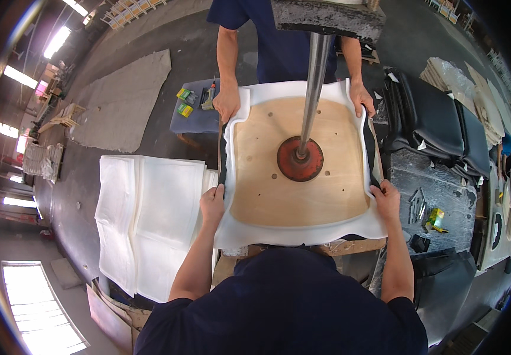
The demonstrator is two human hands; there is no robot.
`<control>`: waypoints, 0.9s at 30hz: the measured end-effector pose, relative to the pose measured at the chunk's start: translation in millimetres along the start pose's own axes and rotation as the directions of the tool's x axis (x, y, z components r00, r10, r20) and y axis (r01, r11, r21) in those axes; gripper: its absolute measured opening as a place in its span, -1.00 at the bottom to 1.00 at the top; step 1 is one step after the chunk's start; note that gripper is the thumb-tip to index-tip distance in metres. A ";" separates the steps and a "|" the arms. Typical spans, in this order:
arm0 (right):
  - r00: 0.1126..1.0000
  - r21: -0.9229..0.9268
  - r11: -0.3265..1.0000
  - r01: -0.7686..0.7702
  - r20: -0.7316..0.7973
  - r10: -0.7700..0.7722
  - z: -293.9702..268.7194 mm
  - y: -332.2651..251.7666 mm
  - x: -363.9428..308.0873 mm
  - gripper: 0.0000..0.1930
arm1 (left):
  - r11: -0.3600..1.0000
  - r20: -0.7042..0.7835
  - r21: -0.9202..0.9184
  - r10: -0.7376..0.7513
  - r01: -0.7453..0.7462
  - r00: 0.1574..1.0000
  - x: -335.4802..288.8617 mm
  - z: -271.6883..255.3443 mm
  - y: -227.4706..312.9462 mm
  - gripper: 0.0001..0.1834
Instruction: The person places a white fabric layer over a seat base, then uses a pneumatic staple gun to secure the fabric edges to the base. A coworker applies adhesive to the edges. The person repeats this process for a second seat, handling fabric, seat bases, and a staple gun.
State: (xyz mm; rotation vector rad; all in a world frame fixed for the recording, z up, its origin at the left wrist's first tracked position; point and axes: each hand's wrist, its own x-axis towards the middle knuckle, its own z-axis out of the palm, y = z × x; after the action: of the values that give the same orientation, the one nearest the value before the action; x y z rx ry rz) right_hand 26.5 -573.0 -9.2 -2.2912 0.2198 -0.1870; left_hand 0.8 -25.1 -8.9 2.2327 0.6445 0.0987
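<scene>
A pale plywood seat panel with small holes lies on white padding, whose edges stick out all round. Black cover material shows along both sides of the padding. On the panel's middle rests a round red press disc at the foot of a metal rod. My left hand is closed on the black cover's edge at the near left corner. At the near right corner my right hand grips the same cover's edge. The fingertips of both hands are partly hidden.
Opposite, a person's hands hold the far corners. White padding sheets are stacked at left. A stool-like grey pad carries a staple gun and small boxes. Black covers and a table with tools stand at right. A press head hangs above.
</scene>
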 end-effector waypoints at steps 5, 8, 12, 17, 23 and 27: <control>0.999 -0.037 0.999 -0.035 -0.030 0.033 1.2 -3.6 -0.7 -0.60 | 0.999 0.025 -0.034 -0.017 0.018 1.000 4.3 1.7 -8.1 -0.43; 0.997 -0.008 0.997 -0.076 -0.034 0.075 2.0 -3.3 1.5 -0.59 | 0.999 0.032 -0.041 -0.021 0.022 0.999 5.1 4.1 -11.0 -0.43; 0.994 -0.023 0.994 -0.108 -0.004 0.108 2.0 -3.4 0.7 -0.60 | 0.988 0.037 -0.155 -0.015 0.021 0.999 5.9 4.6 -13.2 -0.45; 0.997 0.095 0.992 -0.081 0.017 0.080 -20.1 11.8 14.1 -0.68 | 0.976 -0.122 -0.215 0.018 -0.044 0.992 23.1 -18.1 -15.0 -0.43; 0.987 0.393 0.909 -0.140 -0.015 0.158 -19.3 -44.9 38.1 -0.74 | 0.803 0.283 0.407 0.342 -0.435 0.896 -2.3 -11.0 43.0 -0.55; 0.888 0.350 0.932 -0.096 0.453 -0.078 56.8 -99.1 10.8 -0.85 | 0.671 0.377 0.561 0.314 -0.485 0.871 -17.2 -2.6 29.1 -0.56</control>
State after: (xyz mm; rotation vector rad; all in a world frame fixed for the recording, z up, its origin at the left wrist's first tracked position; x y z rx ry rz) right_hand 58.4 -469.3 27.9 -1.8938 -0.0515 0.3041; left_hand -2.6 -47.8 16.0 2.9681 -0.0018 -0.2223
